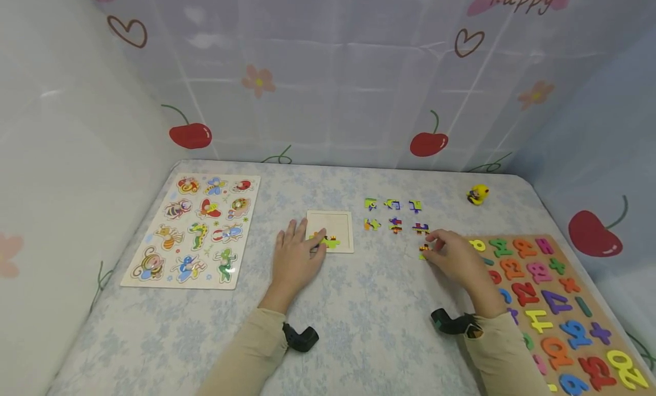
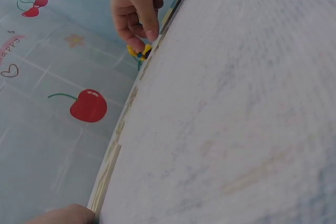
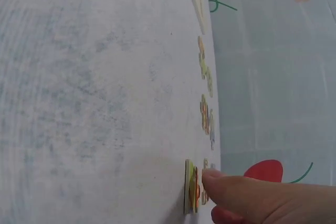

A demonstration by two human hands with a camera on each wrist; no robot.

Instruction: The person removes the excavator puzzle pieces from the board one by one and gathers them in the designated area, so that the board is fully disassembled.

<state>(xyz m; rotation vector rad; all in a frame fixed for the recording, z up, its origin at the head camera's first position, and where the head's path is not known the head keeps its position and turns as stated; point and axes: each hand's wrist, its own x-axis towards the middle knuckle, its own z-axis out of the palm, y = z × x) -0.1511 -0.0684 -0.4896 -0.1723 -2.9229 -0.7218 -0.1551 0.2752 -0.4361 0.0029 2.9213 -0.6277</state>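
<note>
My left hand (image 1: 299, 259) lies with fairly straight fingers over the left side of a small square wooden puzzle tray (image 1: 348, 231). The thumb reaches across the joined puzzle pieces (image 1: 332, 243) along the tray's bottom, hiding part of them. In the left wrist view only a bit of this hand shows, beside the tray's edge (image 2: 107, 179). My right hand (image 1: 456, 259) pinches a yellow-green and orange jigsaw piece (image 1: 423, 251) between thumb and fingers. In the right wrist view that piece (image 3: 190, 187) is close to the table, the thumb against it.
Several loose jigsaw pieces (image 1: 394, 225) lie in two rows right of the tray. A wooden insect puzzle board (image 1: 233, 270) is at the left, a number board (image 1: 556, 248) at the right under my right forearm. A yellow toy figure (image 1: 478, 195) stands at the back right.
</note>
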